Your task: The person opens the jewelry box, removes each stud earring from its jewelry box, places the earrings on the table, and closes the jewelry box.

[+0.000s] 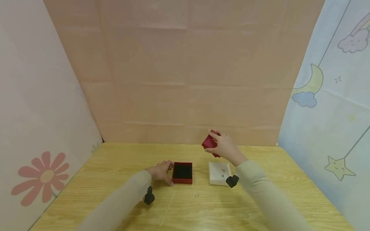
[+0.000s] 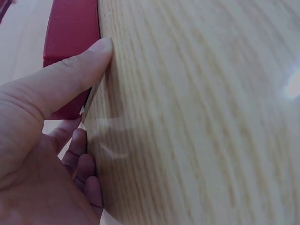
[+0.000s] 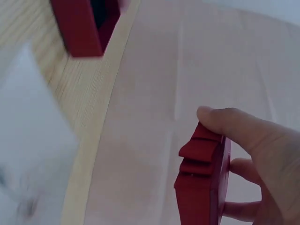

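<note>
On the table sits a red jewelry box (image 1: 182, 180) with a black inside. My left hand (image 1: 160, 170) is at its left side, thumb along the front corner and index finger by the back one. The thumb lies across the red wall in the left wrist view. To the right and raised above the table, my right hand (image 1: 226, 149) grips a dark red box lid (image 1: 210, 143) between thumb and fingers, tilted. Folded red ribbon-like layers (image 3: 199, 152) show on the lid in the right wrist view.
Below the right hand lies a white square box or pad (image 1: 215, 173) with a small thin jewelry piece (image 1: 223, 174) on it. Near the front, a tiny silvery item (image 1: 196, 195) and a pale thin streak (image 1: 167, 210) show on the wooden table (image 1: 121, 154). Fabric walls surround it.
</note>
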Motion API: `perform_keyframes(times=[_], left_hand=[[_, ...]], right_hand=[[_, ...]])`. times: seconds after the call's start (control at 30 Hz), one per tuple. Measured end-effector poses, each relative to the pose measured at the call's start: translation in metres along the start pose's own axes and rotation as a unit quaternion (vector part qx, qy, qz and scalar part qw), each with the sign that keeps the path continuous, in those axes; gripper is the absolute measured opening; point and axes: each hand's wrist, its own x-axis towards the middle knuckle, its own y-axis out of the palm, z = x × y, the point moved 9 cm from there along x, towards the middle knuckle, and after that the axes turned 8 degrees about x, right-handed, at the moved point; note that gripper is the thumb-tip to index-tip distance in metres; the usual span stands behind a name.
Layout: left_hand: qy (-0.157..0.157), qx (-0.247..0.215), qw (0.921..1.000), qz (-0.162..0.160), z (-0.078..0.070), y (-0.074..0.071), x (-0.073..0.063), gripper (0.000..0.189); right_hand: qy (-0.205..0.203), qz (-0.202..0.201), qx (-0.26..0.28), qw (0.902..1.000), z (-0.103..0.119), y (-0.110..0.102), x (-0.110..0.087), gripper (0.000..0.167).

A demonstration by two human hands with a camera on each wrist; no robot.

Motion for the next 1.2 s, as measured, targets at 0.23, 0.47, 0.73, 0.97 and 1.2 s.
perform_keyframes(times=[0.23, 0.47, 0.73, 0.97, 1.2], left_hand=[[-0.008, 0.003, 0.9999, -0.007, 0.000, -0.002, -0.002, 0.072], [-0.020, 0.012, 0.9996, -0.013, 0.002, -0.002, 0.000, 0.072], [-0.015, 0.023, 0.9995, -0.015, 0.002, 0.002, 0.002, 0.075], [-0.007, 0.019, 0.9997, -0.013, 0.000, 0.005, 0.004, 0.072], [-0.010, 0.022, 0.9996, -0.015, -0.002, 0.006, 0.004, 0.073]], right_hand=[[-0.078, 0.001, 0.031, 0.9965, 0.065, 0.016, -0.007, 0.084], [-0.113, 0.061, 0.030, 0.9913, 0.093, 0.063, -0.017, 0.080], [-0.120, 0.124, 0.005, 0.9850, 0.101, 0.101, -0.023, 0.081], [-0.112, 0.151, 0.016, 0.9820, 0.094, 0.118, -0.022, 0.080], [-0.127, 0.169, 0.035, 0.9767, 0.093, 0.122, -0.022, 0.079]])
